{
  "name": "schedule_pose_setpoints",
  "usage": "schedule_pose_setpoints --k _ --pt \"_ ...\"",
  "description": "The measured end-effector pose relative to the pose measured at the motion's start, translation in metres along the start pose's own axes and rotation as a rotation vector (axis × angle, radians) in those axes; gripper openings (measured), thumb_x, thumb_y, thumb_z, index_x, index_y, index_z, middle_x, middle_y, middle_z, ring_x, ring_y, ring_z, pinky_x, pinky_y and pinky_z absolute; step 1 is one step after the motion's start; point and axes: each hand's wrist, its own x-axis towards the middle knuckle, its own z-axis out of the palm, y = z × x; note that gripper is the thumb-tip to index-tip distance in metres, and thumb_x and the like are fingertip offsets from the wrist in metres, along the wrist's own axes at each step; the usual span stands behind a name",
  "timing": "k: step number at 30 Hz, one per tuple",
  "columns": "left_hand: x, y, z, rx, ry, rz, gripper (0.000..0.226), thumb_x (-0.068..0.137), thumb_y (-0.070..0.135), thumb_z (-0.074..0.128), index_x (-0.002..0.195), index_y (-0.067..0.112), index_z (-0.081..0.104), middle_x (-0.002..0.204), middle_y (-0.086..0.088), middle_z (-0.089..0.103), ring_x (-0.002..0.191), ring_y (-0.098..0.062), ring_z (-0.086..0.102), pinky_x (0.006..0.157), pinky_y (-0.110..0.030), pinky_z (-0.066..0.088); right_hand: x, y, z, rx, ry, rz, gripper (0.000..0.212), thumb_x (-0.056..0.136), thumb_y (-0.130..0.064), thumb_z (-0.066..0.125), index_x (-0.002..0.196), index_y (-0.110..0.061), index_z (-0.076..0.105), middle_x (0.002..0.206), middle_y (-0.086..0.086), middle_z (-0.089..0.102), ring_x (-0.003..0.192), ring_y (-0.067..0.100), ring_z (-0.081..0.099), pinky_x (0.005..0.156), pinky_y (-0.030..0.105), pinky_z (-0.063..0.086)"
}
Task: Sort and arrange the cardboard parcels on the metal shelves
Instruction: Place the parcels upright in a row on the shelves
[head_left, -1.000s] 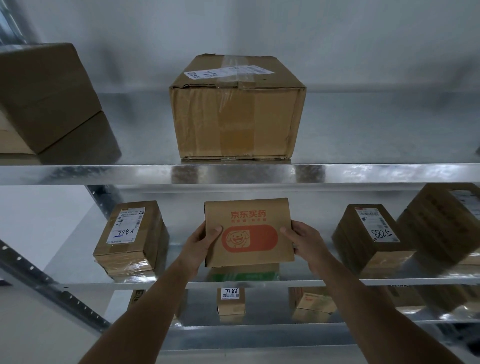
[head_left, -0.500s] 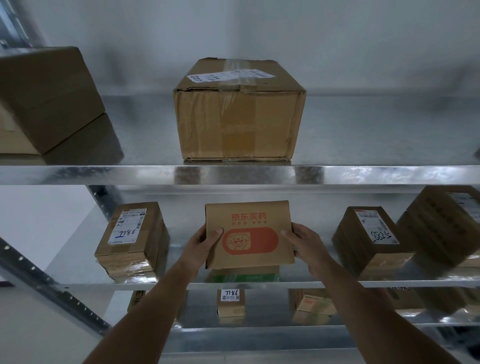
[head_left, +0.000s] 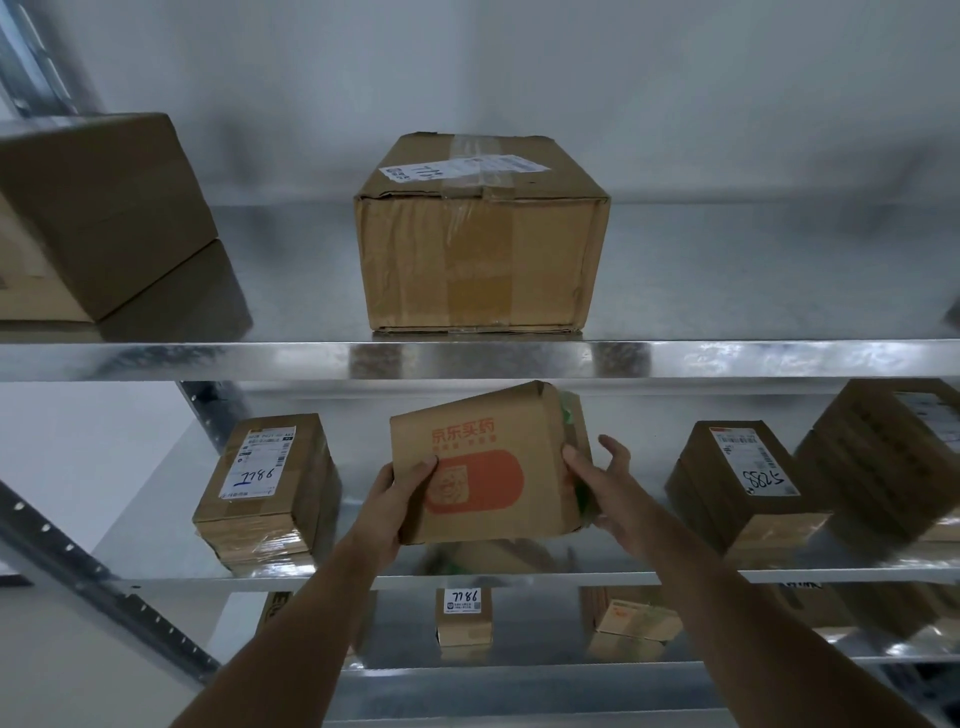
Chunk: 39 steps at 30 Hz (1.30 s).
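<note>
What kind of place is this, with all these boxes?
Probably a parcel storeroom or pickup depot. Bare metal shelves hold taped cardboard parcels, several with shipping labels and handwritten numbers, like the one marked 7786, and two hands hold a printed box.

Orange-printed cardboard parcel (head_left: 483, 462) — tilted, held above the middle shelf (head_left: 156, 530).
</note>
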Motion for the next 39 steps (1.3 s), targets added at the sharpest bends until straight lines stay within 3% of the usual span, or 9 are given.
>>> schedule_pose_setpoints --k 1,3,5,8,12,14,17,29,39 --pt "0.0 0.0 0.002 0.04 -0.019 0.008 0.099 0.053 0.062 0.093 0.131 0.017 0.053 0.119 -0.008 0.074 0.109 -0.03 0.071 0.098 -0.057 0.056 -0.002 -0.004 -0.001 0.003 -0.049 0.015 0.104 0.076 -0.05 0.077 0.156 -0.03 0.013 0.146 0.004 0.047 0.126 0.03 0.056 0.098 0.049 0.053" --pt "0.0 0.0 0.006 0.111 -0.044 0.055 0.123 0.028 0.073 0.093 0.13 0.019 0.052 0.119 -0.006 0.073 0.109 -0.026 0.071 0.099 -0.053 0.056 -0.007 -0.01 -0.006 -0.088 -0.118 -0.014 0.092 0.073 -0.05 0.076 0.148 -0.013 0.038 0.134 0.001 0.064 0.117 0.024 0.066 0.096 0.048 0.057" --pt "-0.001 0.002 0.008 0.141 -0.043 0.05 0.128 0.037 0.072 0.092 0.143 0.021 0.043 0.129 -0.006 0.066 0.115 -0.028 0.067 0.102 -0.052 0.054 -0.009 -0.01 -0.008 -0.161 -0.096 -0.07 0.084 0.064 -0.055 0.083 0.131 -0.012 0.054 0.118 0.003 0.073 0.104 0.024 0.073 0.091 0.051 0.06" --pt "0.004 0.001 0.01 0.16 -0.025 0.015 0.092 0.089 0.045 0.074 0.161 0.027 0.019 0.143 -0.013 0.058 0.123 -0.032 0.062 0.098 -0.047 0.053 -0.006 -0.007 -0.01 -0.046 -0.007 -0.085 0.072 0.069 -0.039 0.085 0.127 -0.01 0.053 0.111 0.009 0.076 0.097 0.028 0.075 0.083 0.053 0.062" --pt "0.001 0.003 0.018 0.16 -0.173 0.046 0.043 0.103 0.046 0.048 0.144 0.032 0.051 0.118 -0.007 0.068 0.103 -0.018 0.064 0.08 -0.038 0.053 -0.007 -0.008 -0.001 -0.028 -0.032 -0.106 0.046 0.088 -0.024 0.076 0.123 -0.006 0.051 0.109 0.006 0.077 0.101 0.024 0.074 0.084 0.047 0.061" --pt "-0.005 0.007 0.023 0.121 -0.232 0.015 0.059 0.093 0.066 0.044 0.137 0.03 0.062 0.107 -0.001 0.069 0.104 -0.017 0.061 0.088 -0.041 0.052 -0.007 -0.007 0.004 -0.032 -0.044 -0.121 0.041 0.089 -0.022 0.076 0.122 -0.011 0.054 0.116 0.004 0.075 0.106 0.022 0.072 0.088 0.049 0.06" --pt "-0.001 0.004 0.014 0.086 -0.261 -0.054 0.074 0.083 0.081 0.039 0.138 0.038 0.062 0.138 0.0 0.063 0.133 -0.022 0.053 0.112 -0.056 0.043 -0.011 -0.006 0.012 -0.065 -0.086 -0.142 0.038 0.089 -0.024 0.076 0.124 -0.028 0.061 0.119 -0.007 0.073 0.105 0.014 0.072 0.081 0.039 0.061" --pt "0.001 -0.001 0.001 0.083 -0.294 -0.044 0.087 0.068 0.091 0.055 0.137 0.039 0.063 0.142 -0.005 0.062 0.138 -0.028 0.051 0.113 -0.06 0.042 -0.016 -0.006 0.019 -0.117 -0.102 -0.149 0.038 0.092 -0.029 0.073 0.128 -0.03 0.062 0.122 -0.015 0.07 0.108 0.011 0.07 0.083 0.036 0.059" --pt "-0.004 0.004 0.004 0.075 -0.259 -0.063 0.07 0.079 0.078 0.045 0.129 0.036 0.07 0.134 -0.006 0.067 0.134 -0.027 0.054 0.111 -0.061 0.043 -0.017 -0.007 0.019 -0.123 -0.102 -0.136 0.04 0.091 -0.031 0.073 0.129 -0.03 0.061 0.125 -0.015 0.068 0.108 0.011 0.07 0.083 0.036 0.057"
